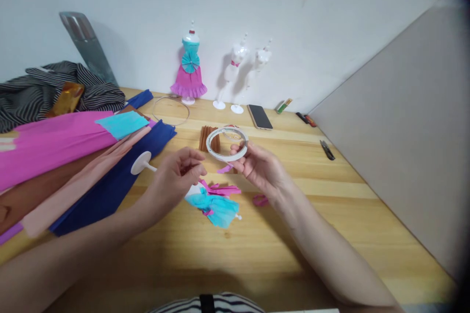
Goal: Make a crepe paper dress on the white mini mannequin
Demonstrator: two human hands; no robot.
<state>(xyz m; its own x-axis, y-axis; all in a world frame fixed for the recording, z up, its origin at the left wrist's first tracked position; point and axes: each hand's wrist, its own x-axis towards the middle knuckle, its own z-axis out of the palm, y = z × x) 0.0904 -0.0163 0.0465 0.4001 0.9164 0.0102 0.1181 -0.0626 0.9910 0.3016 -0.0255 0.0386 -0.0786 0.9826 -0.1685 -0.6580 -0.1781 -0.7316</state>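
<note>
Beside the loosely curled left hand (179,172), whose grasp I cannot tell, the right hand (260,168), palm inward, pinches a white tape roll (222,157); the left hides a lying dress form's (216,205) middle.

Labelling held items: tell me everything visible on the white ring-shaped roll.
The ring-shaped roll is narrow and whitish with a wide open centre, like a roll of tape; material unclear. Marks on its inner wall are too small to read. It is held above the wooden table, tilted, overlapping the brown pleated piece in view. The right hand grips its right side; the left hand is near but apart.
</note>
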